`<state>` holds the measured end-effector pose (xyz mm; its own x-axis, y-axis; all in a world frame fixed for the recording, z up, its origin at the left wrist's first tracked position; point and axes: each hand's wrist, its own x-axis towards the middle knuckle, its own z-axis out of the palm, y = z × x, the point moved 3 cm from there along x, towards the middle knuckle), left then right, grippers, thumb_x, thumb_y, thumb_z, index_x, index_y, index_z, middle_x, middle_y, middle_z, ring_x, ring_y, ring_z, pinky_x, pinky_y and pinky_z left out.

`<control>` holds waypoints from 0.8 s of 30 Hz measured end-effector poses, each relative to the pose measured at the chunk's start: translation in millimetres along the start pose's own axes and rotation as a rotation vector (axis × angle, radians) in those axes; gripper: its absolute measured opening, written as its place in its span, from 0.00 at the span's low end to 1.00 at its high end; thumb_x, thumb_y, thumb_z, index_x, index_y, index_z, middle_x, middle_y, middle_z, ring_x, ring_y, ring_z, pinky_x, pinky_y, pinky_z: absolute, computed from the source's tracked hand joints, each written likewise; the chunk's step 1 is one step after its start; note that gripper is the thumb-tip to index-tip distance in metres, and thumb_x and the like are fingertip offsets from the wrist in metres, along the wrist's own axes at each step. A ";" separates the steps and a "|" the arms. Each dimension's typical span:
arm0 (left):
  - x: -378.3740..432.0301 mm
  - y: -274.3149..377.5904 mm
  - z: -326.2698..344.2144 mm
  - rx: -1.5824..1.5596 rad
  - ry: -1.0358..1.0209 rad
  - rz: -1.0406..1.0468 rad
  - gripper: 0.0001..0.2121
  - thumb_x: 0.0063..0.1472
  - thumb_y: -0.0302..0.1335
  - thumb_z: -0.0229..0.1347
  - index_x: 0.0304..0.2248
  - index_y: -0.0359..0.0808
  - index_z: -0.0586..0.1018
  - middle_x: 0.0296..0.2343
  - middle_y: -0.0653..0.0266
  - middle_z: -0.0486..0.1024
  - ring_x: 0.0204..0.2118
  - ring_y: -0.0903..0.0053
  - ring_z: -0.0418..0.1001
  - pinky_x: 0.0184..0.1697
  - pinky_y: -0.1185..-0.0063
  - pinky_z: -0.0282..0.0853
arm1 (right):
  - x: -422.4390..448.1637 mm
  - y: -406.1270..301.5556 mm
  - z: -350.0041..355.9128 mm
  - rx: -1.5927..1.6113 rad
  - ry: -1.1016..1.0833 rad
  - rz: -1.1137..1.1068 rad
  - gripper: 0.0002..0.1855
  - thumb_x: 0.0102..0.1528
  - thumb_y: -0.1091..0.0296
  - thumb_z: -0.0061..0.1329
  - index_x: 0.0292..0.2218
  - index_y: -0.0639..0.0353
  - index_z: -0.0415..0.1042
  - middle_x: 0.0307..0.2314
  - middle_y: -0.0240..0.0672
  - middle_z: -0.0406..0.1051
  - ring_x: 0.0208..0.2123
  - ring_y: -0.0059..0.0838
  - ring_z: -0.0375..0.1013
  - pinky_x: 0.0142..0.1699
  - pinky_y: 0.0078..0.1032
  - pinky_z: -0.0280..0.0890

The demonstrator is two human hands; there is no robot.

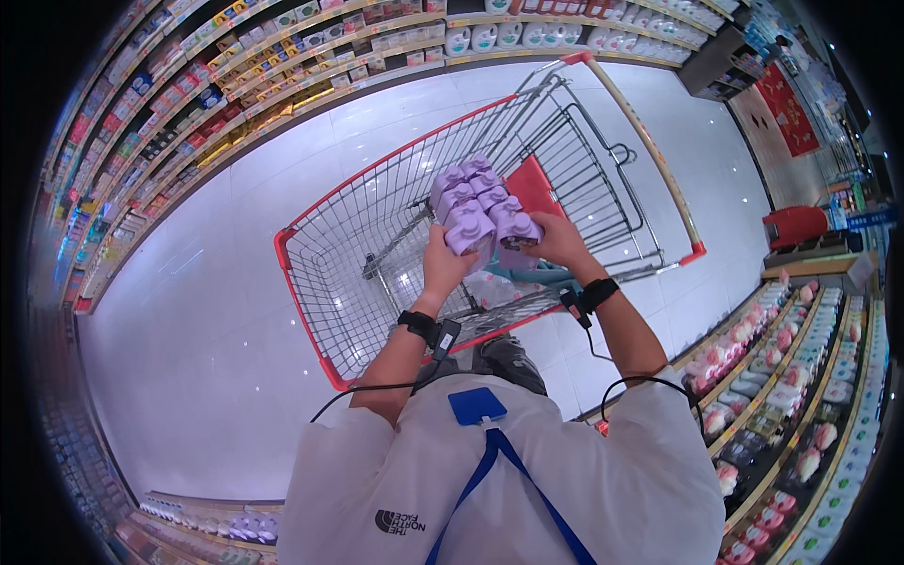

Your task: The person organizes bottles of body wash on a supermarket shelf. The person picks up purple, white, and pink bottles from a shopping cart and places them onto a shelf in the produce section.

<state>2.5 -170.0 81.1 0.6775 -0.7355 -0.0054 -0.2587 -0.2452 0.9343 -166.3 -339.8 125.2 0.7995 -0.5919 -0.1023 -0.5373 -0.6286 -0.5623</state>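
Observation:
Several capped purple bottles stand together in two rows at the middle of the view, inside the outline of a metal wire shopping cart with red edging. My left hand grips the nearest bottle of the left row. The nearest bottle of the right row is in my right hand. Whether the bottles rest on anything in the cart cannot be told. A red panel is just behind them. Below my hands lie a teal cloth-like item and a clear plastic bag.
Stocked shelves curve along the far side and upper left. More shelves of bottles slope up close on the right. The cart's handle is at the upper right. Dark cables run from both wristbands. A person is far off at upper right.

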 end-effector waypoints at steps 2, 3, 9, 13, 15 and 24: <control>7.3 -32.4 19.6 0.043 -0.007 -0.082 0.28 0.39 0.26 0.68 0.37 0.35 0.64 0.32 0.49 0.75 0.38 0.52 0.74 0.38 0.67 0.69 | 25.7 19.5 22.4 -0.008 -0.075 -0.020 0.30 0.37 0.65 0.61 0.45 0.52 0.70 0.34 0.41 0.74 0.38 0.44 0.73 0.43 0.33 0.67; 7.4 -45.1 31.3 0.056 -0.004 -0.117 0.28 0.39 0.26 0.68 0.37 0.35 0.64 0.32 0.49 0.75 0.38 0.52 0.74 0.38 0.67 0.69 | 31.5 34.2 36.2 -0.022 -0.119 -0.013 0.29 0.37 0.65 0.61 0.44 0.53 0.69 0.35 0.41 0.73 0.39 0.45 0.72 0.43 0.34 0.67; 4.3 -98.6 91.5 0.168 0.025 -0.322 0.26 0.40 0.22 0.66 0.38 0.35 0.64 0.33 0.49 0.75 0.38 0.52 0.74 0.39 0.67 0.70 | 60.2 120.0 100.9 0.090 -0.212 -0.098 0.24 0.40 0.65 0.59 0.40 0.56 0.67 0.36 0.47 0.68 0.40 0.51 0.69 0.43 0.39 0.66; 7.1 -127.7 121.2 0.141 0.037 -0.394 0.25 0.40 0.21 0.66 0.37 0.34 0.65 0.33 0.50 0.74 0.39 0.55 0.74 0.40 0.69 0.69 | 61.8 151.0 123.9 0.137 -0.252 0.038 0.24 0.42 0.69 0.57 0.42 0.57 0.67 0.39 0.48 0.63 0.40 0.53 0.68 0.44 0.39 0.66; 8.8 -138.3 133.5 0.178 0.043 -0.413 0.27 0.40 0.21 0.67 0.38 0.35 0.63 0.34 0.51 0.73 0.40 0.56 0.72 0.42 0.69 0.68 | 60.3 162.4 129.6 0.168 -0.246 0.097 0.24 0.42 0.71 0.57 0.42 0.58 0.67 0.39 0.47 0.62 0.40 0.53 0.68 0.45 0.39 0.66; 8.9 -181.4 163.9 0.134 0.138 -0.585 0.32 0.40 0.21 0.67 0.44 0.35 0.61 0.38 0.52 0.69 0.43 0.62 0.71 0.45 0.71 0.67 | 71.6 194.1 149.8 0.277 -0.202 0.170 0.31 0.43 0.77 0.55 0.50 0.60 0.63 0.45 0.49 0.63 0.45 0.50 0.67 0.49 0.36 0.65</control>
<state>-57.4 -235.6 -146.9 0.8141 -0.3686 -0.4488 0.1046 -0.6671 0.7376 -173.1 -428.6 -114.2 0.7566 -0.5474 -0.3576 -0.5962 -0.3530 -0.7210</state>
